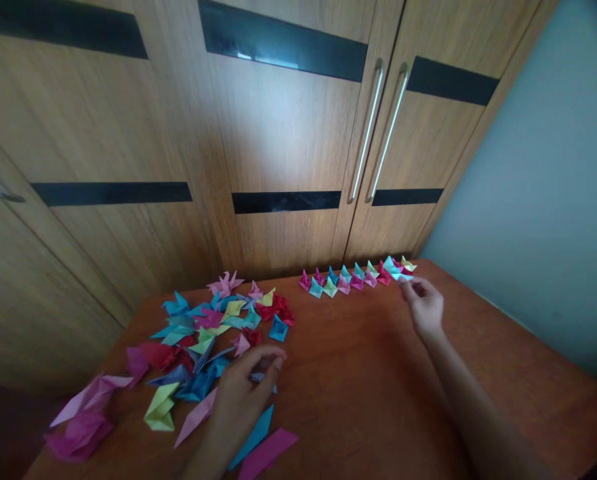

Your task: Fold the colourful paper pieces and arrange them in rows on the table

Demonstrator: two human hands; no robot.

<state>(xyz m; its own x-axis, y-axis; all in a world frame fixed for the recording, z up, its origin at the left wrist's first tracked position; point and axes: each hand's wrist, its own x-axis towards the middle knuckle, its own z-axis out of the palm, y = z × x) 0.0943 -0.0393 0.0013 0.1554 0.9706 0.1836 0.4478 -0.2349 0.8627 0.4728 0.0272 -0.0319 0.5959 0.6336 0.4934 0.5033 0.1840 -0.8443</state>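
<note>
My right hand reaches to the far right of the table, fingers pinched on a light blue folded paper piece. That piece is at the right end of two rows of small folded paper pieces in pink, blue, green and red. My left hand hovers by the loose pile of folded paper, thumb and fingers curled together. A bit of pale blue paper shows behind its fingers; whether they grip it is hidden. A blue strip and a magenta strip lie beside that wrist.
The reddish-brown table stands against a wooden wardrobe with metal handles and dark bands. A pale wall borders the right side. Pink folded papers lie near the table's left edge, and a blue piece sits right of the pile.
</note>
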